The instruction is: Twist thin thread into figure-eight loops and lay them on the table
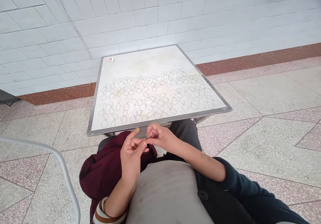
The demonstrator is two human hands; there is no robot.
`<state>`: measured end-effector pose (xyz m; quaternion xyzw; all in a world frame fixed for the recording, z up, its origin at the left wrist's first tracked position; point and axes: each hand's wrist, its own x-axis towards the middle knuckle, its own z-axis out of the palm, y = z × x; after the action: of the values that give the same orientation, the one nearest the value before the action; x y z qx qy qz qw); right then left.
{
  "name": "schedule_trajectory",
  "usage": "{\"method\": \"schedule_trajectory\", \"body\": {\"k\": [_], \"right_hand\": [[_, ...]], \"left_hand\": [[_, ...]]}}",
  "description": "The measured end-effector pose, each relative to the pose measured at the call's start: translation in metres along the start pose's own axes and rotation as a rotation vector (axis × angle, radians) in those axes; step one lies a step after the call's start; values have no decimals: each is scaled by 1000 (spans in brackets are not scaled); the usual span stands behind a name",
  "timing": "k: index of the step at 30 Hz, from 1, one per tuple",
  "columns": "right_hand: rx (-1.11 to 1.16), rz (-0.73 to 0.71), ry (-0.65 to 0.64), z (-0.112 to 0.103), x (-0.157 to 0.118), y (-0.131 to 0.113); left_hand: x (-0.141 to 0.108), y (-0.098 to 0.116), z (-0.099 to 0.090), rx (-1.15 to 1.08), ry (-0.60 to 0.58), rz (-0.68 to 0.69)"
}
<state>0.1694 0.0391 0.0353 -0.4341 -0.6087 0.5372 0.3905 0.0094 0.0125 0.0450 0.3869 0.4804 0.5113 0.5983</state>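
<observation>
Just in front of the table's near edge, my left hand (133,150) and my right hand (162,136) meet at the fingertips. Between them is a thin wire loop (150,147), pinched by thumb and fingers on both sides. Part of the loop curves below the fingertips, while the rest is hidden by the fingers. My left index finger points up and away from the pinch. Beyond my hands, several thin dark loops (124,119), many twisted into figure-eights, lie in rough rows on the white tabletop (150,58).
A grey metal rim (160,120) borders the table. At its far left corner sits a small white and red object (112,60). A tiled wall (145,18) stands behind. Maroon cloth (100,170) covers my left side, and a pale curved tube (64,170) rises at the left.
</observation>
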Motion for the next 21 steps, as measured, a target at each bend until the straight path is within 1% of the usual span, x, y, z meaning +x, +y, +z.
{"method": "schedule_trajectory", "body": {"k": [4,7,12,15,17,21], "right_hand": [[-63,-36,-7,1,-3,-3],[-5,-33,-3,3,-2,1],[78,-17,33,4,-1,11],[131,-21,-26,5,-3,13],[137,-21,-41,7,-5,13],[107,5,22,11,-8,10]], "left_hand": [[1,-2,-1,-51,3,-2],[1,-2,-1,-46,10,14],[1,-2,-1,-22,14,3],[1,-2,-1,-22,53,28],[1,-2,-1,-35,78,44],[2,-3,-2,-54,72,51]]}}
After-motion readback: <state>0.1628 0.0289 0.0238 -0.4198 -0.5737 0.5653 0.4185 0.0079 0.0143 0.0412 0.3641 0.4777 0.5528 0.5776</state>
